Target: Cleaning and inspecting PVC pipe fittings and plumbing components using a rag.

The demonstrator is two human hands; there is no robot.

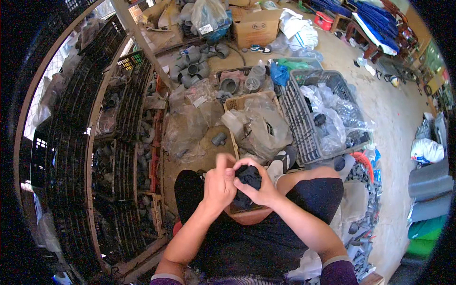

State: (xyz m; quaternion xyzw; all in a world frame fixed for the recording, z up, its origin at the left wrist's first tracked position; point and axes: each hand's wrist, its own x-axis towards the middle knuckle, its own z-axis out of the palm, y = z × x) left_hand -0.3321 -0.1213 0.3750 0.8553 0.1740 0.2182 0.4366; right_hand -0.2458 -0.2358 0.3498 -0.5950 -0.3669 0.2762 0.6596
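A black part, lumpy and rounded, its exact kind not clear (249,176), sits in my right hand (262,187), whose fingers and thumb curl around it over my lap. My left hand (221,183) is at the part's left side, thumb near it and forefinger raised and blurred; whether it grips anything is not plain. Below the hands, more black material (243,200) shows between my legs. Just beyond lies a tan plastic crate (235,149) holding clear plastic bags (267,131). A grey pipe fitting (218,139) rests on the floor left of that crate.
A grey plastic crate (302,149) with bagged black parts stands at the right. Racks of dark crates (124,171) line the left. Grey pipe elbows (192,67) and a cardboard box (256,30) are farther off. Small grey fittings (372,199) are heaped beside my right knee.
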